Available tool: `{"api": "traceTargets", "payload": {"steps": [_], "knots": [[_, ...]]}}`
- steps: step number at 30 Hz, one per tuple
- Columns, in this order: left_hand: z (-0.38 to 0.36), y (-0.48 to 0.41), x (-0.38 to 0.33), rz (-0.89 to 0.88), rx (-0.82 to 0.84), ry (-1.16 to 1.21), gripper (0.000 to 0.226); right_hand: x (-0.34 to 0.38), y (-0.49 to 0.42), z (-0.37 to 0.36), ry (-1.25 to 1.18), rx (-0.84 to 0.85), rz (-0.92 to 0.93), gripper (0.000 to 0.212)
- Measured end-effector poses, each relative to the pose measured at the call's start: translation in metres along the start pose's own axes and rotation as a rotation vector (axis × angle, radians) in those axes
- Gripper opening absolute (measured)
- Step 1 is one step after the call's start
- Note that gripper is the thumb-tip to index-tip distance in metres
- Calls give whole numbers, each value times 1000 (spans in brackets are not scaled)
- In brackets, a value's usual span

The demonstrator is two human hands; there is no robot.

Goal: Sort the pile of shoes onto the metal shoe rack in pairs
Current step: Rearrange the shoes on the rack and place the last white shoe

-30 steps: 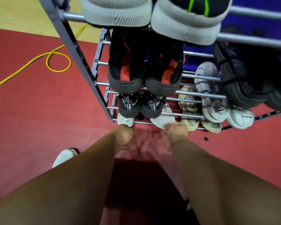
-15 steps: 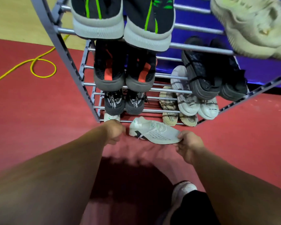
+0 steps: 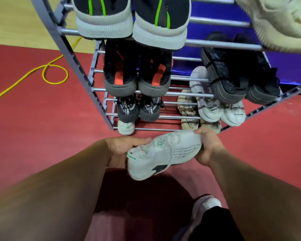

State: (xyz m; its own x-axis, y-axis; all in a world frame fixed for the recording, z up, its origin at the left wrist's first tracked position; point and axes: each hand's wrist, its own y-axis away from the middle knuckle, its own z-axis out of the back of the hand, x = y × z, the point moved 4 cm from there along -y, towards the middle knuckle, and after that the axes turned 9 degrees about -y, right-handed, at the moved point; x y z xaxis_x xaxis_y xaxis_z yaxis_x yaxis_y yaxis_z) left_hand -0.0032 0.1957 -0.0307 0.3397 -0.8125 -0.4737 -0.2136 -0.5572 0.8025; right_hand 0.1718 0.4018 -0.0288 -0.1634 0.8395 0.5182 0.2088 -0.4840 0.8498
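- Sneaker (image 3: pixel 165 153), white with green accents, held low over the red floor (image 3: pixel 42 127), just in front of the bottom tier of the metal shoe rack (image 3: pixel 80 70); crosswise to the rack, heel to the left, toe to the right, upper facing up.
- Left hand (image 3: pixel 118 150) wrapped round the heel end, grip closed on it; right hand (image 3: pixel 207 146) cupped over the toe, grip closed there too. A two-ended hold, probably for swinging the toe round toward the rails.
- Likely mate (image 3: pixel 126 126): a white heel with a green mark on the lowest rails at the left edge, with bare rail just beside it on the right. Seemingly the spot meant for the held shoe.
- Stacked above that spot, all heels outward and side by side: a black pair with white lettering (image 3: pixel 138 110), a black-and-orange pair (image 3: pixel 137 73), a black pair with green stripes (image 3: pixel 130 20).
- On the right half: a beige pair (image 3: pixel 189 112) lowest, a white pair (image 3: pixel 221 112) above, a black pair (image 3: pixel 240 80) higher, a cream shoe (image 3: pixel 276 23) at the top corner.
- Judged close to finished: no loose pile in view, only this one shoe out of place.
- Next move probably a quarter turn, then toe first onto the low rails; little headroom under the tier above, hence the low hold.
- Off to the left, a yellow cable (image 3: pixel 54 73) looped on the floor, well apart from the work.
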Motion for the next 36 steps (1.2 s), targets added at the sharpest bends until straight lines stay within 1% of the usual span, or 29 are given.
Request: {"api": "traceTargets", "payload": {"steps": [3, 5, 6, 8, 9, 10, 12, 13, 14, 16, 18, 20, 23, 27, 29, 32, 34, 36], "knots": [[3, -6, 7, 39, 5, -38, 52, -12, -13, -14, -3, -56, -44, 32], [6, -10, 14, 93, -8, -75, 52, -22, -21, -26, 28, -58, -64, 33], [7, -14, 17, 101, -23, -93, 44, -29, -26, -31, 60, -54, -76, 33], [9, -20, 20, 80, -74, -99, 23, -38, -31, -42, 113, -36, -101, 24], [9, -23, 20, 57, -98, -89, 19, -42, -33, -46, 118, -25, -120, 22], [9, -25, 19, 35, -118, -82, 21, -47, -35, -51, 133, -22, -142, 22], [8, -33, 15, -16, -170, -58, 32, -55, -41, -58, 167, -3, -183, 27], [8, -37, 13, -39, -211, -34, 34, -59, -41, -59, 187, 16, -195, 25], [9, -42, 11, -60, -260, -5, 32, -65, -42, -64, 204, 47, -220, 24], [7, -51, 3, -90, -333, 42, 22, -77, -41, -70, 242, 130, -263, 28], [5, -60, -4, -75, -372, 72, 21, -86, -43, -76, 287, 213, -250, 28], [5, -68, -8, -56, -437, 114, 26, -92, -44, -74, 273, 202, -273, 28], [9, -78, -8, -37, -560, 174, 30, -94, -54, -66, 294, 173, -259, 30], [21, -75, -1, 51, -643, 142, 37, -97, -66, -64, 185, 117, -244, 32], [32, -68, 0, 71, -702, 133, 33, -98, -70, -68, 57, 108, -219, 32], [55, -56, 2, 58, -755, 160, 33, -94, -78, -81, -79, 112, -179, 25], [70, -48, 5, 41, -781, 225, 32, -91, -86, -95, -105, 113, -156, 28], [82, -41, 7, 10, -784, 302, 28, -85, -92, -109, -122, 106, -145, 36]]}}
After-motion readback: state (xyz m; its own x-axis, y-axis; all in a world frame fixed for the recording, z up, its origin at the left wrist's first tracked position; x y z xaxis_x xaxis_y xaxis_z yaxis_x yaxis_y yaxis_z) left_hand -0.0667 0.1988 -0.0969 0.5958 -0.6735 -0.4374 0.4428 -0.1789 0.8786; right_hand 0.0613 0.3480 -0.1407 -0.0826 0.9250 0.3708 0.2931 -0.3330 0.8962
